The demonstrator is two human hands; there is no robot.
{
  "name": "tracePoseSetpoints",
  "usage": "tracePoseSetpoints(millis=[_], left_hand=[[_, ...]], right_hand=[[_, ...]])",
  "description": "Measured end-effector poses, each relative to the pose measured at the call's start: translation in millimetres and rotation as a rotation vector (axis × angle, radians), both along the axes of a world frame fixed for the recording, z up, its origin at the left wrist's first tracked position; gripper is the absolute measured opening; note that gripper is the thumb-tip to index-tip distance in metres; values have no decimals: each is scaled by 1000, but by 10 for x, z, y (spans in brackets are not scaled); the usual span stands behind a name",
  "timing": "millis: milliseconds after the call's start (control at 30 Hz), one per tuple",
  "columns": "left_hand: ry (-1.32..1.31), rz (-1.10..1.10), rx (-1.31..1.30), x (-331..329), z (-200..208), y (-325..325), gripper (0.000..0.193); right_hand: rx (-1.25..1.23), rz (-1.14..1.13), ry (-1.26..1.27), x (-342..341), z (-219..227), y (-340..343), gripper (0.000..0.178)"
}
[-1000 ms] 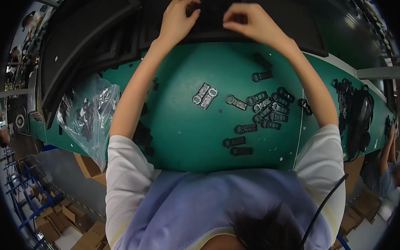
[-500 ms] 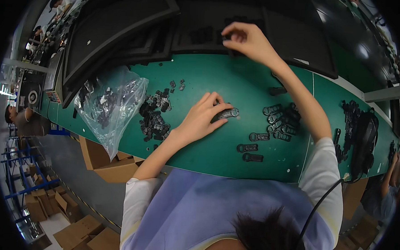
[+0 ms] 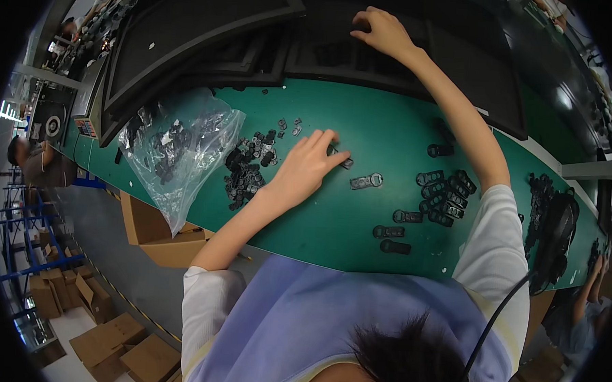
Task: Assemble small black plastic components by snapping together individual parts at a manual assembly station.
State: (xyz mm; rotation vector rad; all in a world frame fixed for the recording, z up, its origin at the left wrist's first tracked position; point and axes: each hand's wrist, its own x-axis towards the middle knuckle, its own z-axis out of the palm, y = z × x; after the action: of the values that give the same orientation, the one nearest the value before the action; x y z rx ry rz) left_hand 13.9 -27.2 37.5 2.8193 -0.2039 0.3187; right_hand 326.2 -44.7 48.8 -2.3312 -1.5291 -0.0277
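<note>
Two hands are busy at the green table (image 3: 363,125). From where I stand, the left hand (image 3: 305,169) lies flat on the surface with the fingers stretched and only a little spread; its fingertips (image 3: 339,155) press on a small metal clip (image 3: 345,163), which it seems to pinch, but I cannot tell if it holds it firmly. Just beside, at 3 o'clock from this hand, a second metal part with a ring end (image 3: 366,181) lies free. At 9 o'clock of the hand is a heap of small black parts (image 3: 247,171), and further the same way an open clear plastic bag (image 3: 178,148) with more of them. The right hand (image 3: 381,32) reaches far to 12 o'clock, fingers curled down on the black foam tray (image 3: 462,61); whether it grips something there, I cannot tell. A row of assembled black pieces (image 3: 442,193) waits at 3 o'clock.

I think a good pickup needs thumb and forefinger on the clip's edges, lifting straight, without pushing the ring part away.
</note>
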Motion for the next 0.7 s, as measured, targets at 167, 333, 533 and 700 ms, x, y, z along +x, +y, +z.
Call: tracePoseSetpoints(millis=[167,333,533,700], left_hand=[[-18,179,26,4,-94,25,28],[-12,265,-151,2,-88,-119,35],[-53,160,-324,159,47,95,48],[-159,217,-185,618,309,864,55]], right_hand=[[242,309,26,-250,-225,118,35],[100,401,85,-338,-409,302,37],[512,478,-58,-375,36,-122,29],[106,516,300,-1039,278,-1123,36]])
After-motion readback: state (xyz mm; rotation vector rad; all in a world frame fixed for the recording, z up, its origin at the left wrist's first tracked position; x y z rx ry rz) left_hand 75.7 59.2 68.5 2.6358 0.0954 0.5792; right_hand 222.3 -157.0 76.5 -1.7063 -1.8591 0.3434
